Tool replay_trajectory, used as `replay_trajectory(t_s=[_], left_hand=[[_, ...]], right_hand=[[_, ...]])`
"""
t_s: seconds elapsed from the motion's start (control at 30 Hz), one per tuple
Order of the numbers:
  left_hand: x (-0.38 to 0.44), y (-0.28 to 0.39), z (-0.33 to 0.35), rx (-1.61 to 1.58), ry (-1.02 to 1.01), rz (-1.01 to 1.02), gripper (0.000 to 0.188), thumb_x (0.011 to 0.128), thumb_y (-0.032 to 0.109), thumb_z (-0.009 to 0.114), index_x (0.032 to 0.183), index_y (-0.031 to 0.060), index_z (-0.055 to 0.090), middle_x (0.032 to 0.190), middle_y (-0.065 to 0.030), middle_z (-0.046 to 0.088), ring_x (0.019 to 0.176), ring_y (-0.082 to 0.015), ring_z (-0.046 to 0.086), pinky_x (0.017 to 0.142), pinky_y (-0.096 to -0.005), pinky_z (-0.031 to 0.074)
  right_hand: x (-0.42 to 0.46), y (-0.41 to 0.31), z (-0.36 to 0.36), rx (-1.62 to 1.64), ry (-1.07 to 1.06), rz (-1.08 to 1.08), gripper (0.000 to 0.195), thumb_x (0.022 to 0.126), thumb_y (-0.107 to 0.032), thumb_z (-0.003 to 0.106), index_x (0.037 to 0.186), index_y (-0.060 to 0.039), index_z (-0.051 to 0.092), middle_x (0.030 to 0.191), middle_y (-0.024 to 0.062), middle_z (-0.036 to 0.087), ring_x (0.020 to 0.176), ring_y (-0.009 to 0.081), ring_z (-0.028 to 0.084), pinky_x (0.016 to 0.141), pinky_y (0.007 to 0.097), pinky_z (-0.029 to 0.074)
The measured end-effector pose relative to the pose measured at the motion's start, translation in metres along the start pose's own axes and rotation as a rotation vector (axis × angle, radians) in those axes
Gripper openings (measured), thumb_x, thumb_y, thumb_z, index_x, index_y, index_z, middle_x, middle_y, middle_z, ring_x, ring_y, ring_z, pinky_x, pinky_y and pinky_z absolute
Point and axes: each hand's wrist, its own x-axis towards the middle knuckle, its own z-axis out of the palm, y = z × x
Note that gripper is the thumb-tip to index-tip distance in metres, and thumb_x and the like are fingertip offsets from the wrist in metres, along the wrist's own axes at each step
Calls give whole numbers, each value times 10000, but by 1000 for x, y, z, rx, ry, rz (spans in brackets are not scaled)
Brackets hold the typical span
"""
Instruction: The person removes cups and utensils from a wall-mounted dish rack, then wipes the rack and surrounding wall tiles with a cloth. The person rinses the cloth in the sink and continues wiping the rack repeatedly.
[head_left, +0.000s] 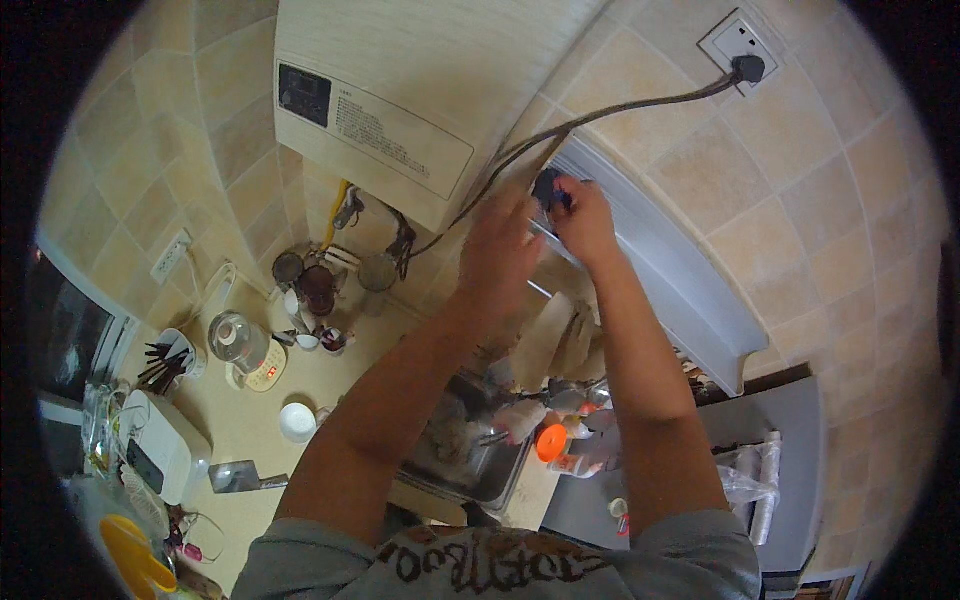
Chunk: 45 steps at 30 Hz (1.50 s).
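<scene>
My right hand (589, 223) is raised to a pale metal wall shelf (667, 262), its fingers closed on a small dark blue object (551, 187). What that object is cannot be made out. Just left of it, my left hand (496, 244) is blurred, thumb apart from the fingers, with nothing visible in its grasp. A dark power cable (600, 115) runs above both hands. Below my forearms lies a stainless steel sink (480, 476), partly hidden by the left arm. Pale cloths (551, 334) hang between the arms.
A boxy wall-mounted appliance (397, 67) stands close to my left hand. On the left counter are a cleaver (236, 478), a glass electric kettle (240, 341), a white bowl (298, 423) and a holder (184, 352) of dark chopsticks. An orange lid (551, 443) lies beside the sink.
</scene>
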Motion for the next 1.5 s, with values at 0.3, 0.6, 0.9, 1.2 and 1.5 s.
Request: replay_trajectory(t_s=[0.3,0.6,0.9,1.2,1.5], left_hand=[[12,-22,-11,-379,-167,-307,372,792,207,728,1102,32,617,922,-170,652,833,-323,639,731,-428,494],[7,-22,-9,-258,-186,-293,374,798,226,722,1097,21,627,940,-174,659,864,-341,637,765,-429,499],[16,-24,-18,-232,-224,-276,378,800,243,719,1091,19,632,974,-181,664,902,-346,644,792,-428,502],[20,-18,-24,-122,-333,-305,412,837,282,695,1166,45,623,965,-152,691,849,-281,675,787,-413,513],[28,-16,-32,-115,-367,-302,447,842,308,686,1195,43,619,997,-166,691,911,-303,673,825,-418,509]], right_hand=[[3,0,-28,324,-405,-174,234,723,5,628,947,-58,655,883,202,612,855,370,592,765,400,476],[-16,10,-16,394,-244,-168,218,738,77,526,889,-34,638,862,132,612,819,247,566,751,326,450],[-69,60,-87,99,-200,-349,223,654,47,608,846,-67,621,828,156,636,781,372,599,798,464,472],[-33,-9,-20,207,-40,-321,239,691,28,592,914,-47,635,913,165,660,929,388,584,842,467,484],[-72,44,-84,16,-258,-273,206,672,88,562,847,-19,577,890,180,639,865,400,578,772,447,483]])
